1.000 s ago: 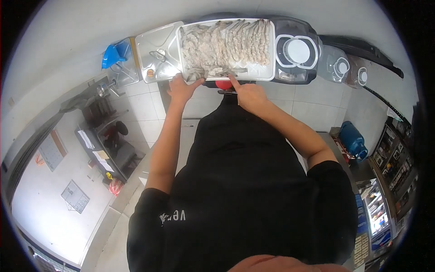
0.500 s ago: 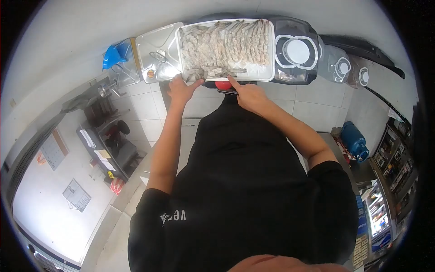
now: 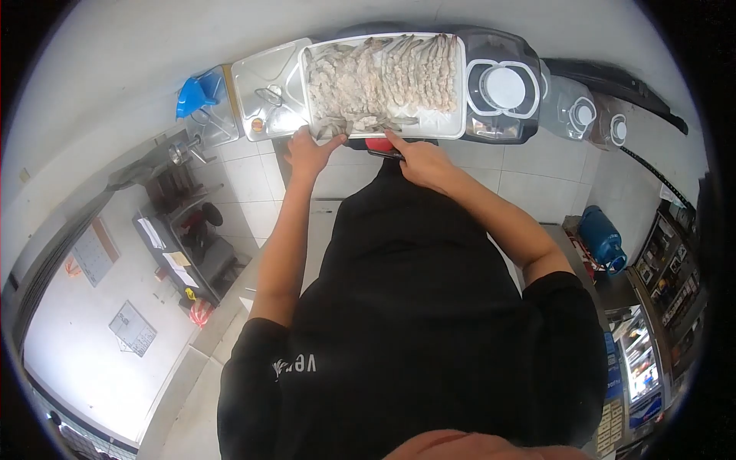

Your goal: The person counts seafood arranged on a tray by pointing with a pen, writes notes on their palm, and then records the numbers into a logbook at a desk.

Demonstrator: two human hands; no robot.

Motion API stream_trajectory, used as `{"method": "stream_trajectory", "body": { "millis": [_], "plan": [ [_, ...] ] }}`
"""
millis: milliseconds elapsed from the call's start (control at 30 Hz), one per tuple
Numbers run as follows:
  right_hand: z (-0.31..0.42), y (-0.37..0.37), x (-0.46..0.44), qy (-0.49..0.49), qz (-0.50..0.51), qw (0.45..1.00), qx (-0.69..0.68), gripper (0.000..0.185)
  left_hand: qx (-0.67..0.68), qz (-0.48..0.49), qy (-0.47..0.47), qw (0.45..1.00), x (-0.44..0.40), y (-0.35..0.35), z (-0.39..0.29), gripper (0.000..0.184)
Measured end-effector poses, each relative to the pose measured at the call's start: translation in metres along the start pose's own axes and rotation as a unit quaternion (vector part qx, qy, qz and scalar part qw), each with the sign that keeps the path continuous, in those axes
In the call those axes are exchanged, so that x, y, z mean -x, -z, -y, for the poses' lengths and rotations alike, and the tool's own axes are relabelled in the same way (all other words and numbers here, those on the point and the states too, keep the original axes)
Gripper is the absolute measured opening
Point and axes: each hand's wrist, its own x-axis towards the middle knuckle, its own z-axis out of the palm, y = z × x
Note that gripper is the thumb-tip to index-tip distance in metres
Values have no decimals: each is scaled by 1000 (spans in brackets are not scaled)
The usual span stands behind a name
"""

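Note:
A white tray (image 3: 462, 84) holds rows of pale shrimp-like pieces (image 3: 376, 73), with a few greyish ones along its near edge. My left hand (image 3: 308, 153) is at the tray's near left corner, thumb and fingers spread, the thumb at the rim. Near the middle of the same edge, my right hand (image 3: 422, 161) has its index finger stretched to the rim, with the other fingers curled. Beside it a dark, thin object (image 3: 385, 154) juts out; whether the curled fingers hold it is unclear. Something red (image 3: 378, 144) shows beneath the tray edge between my hands.
Left of the tray lie a metal tin (image 3: 268, 92) and a clear container with a blue funnel (image 3: 195, 97). Jugs with white lids (image 3: 504, 86) stand to the right. A blue gas cylinder (image 3: 602, 238) and a shelf unit (image 3: 667, 284) are at the far right.
Both hands stay at the tray's near edge in almost the same pose. The view has shifted very slightly.

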Motion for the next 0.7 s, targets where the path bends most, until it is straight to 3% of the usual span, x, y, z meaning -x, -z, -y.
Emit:
{"method": "stream_trajectory", "body": {
  "millis": [700],
  "plan": [
    [3,3,2,-6,27,998,54,70,-17,-12,0,1000,-2,-2,4,83]
  ]
}}
